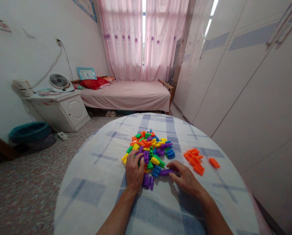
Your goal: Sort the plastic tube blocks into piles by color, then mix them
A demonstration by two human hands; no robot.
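Picking through a bright heap of toy pieces (151,152) in the middle of the round table (94,195), by the look of things. Over the near left side of the heap, the left hand (134,168), with bent fingers touching a purple block (146,157). Cannot tell if holding a piece there or just resting on the heap. Just off the near right side, the right hand (185,176), with thumb and pointing finger close together in a narrow pinch at the end of a long purple stick (164,172). At the other end of that stick, some blue pieces (156,171), very close by. On the near side of the heap, more purple pieces (148,181), side by side. Far off to the right, a bunch of orange pieces (194,161), and beyond that a small orange clump (214,163).

Seems to be the step of getting hold of one purple stick. For the next move, best to pinch snugly, slide or lift gently away from the blue ones, and not bump the heap.
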